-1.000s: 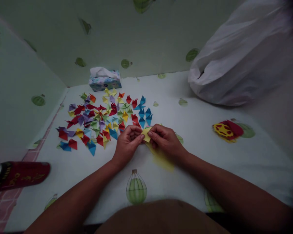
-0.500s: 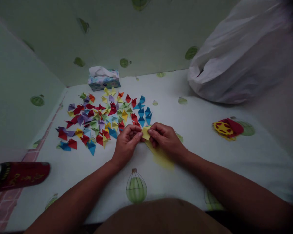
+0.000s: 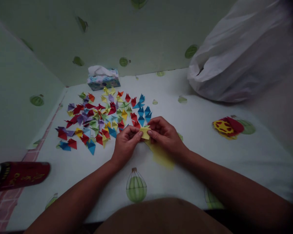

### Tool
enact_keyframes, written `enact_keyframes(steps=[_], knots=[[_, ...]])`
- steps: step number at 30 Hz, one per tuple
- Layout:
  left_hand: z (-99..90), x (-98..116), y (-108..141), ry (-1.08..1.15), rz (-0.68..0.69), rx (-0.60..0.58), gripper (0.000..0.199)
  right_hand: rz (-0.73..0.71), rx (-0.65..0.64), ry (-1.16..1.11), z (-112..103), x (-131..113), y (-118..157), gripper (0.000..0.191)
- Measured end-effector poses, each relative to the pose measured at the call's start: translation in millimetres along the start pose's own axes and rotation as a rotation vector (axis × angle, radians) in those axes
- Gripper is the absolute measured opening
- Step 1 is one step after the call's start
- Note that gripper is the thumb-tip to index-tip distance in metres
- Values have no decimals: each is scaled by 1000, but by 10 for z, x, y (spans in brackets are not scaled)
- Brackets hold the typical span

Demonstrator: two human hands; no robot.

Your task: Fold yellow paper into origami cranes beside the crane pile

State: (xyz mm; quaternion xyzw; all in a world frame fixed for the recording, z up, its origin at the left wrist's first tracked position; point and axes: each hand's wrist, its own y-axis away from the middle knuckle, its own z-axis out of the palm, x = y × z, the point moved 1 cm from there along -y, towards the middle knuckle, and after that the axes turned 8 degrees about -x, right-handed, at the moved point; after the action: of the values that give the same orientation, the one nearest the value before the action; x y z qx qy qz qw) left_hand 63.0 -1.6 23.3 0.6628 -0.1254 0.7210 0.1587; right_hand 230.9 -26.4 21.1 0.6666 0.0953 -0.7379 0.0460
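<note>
A small piece of yellow paper [image 3: 145, 133], folded, is pinched between my two hands at the middle of the table. My left hand [image 3: 127, 143] grips its left edge between thumb and fingers. On the opposite edge, my right hand [image 3: 167, 138] presses it with the thumb, the fingers curled behind. Beneath the right hand lies a flat yellow sheet or sheets [image 3: 163, 157], partly covered by the wrist. Just beyond the hands spreads a cluster of folded paper cranes [image 3: 97, 120] in red, blue, purple, green and yellow.
A tissue box [image 3: 104, 79] stands by the back wall. At the left edge lies a red can [image 3: 24, 175]. A white plastic bag [image 3: 224, 74] bulges at the back right, with red and yellow cut-out pieces [image 3: 227, 126] in front of it on the patterned tablecloth [image 3: 175, 188].
The yellow paper has turned from a tilted, pointed shape to a flatter rectangle. My right hand's fingers have lifted slightly over its top edge; the left hand has barely moved.
</note>
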Motion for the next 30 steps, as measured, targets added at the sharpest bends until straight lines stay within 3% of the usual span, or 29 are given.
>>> enact_keyframes(steps=[3,9,20,30], knots=[[8,-5,-1,23,-13,-4,36,44,-46,30,4,3,-5,18],[38,-20,-3,26,-69,-112,37,69,-8,154,3,-15,13,16],[18,-53,8,27,-81,-108,27,-79,-2,308,-5,-67,16,4],[15,-42,17,21,-74,-122,22,-186,-12,373,-24,-54,10,5]])
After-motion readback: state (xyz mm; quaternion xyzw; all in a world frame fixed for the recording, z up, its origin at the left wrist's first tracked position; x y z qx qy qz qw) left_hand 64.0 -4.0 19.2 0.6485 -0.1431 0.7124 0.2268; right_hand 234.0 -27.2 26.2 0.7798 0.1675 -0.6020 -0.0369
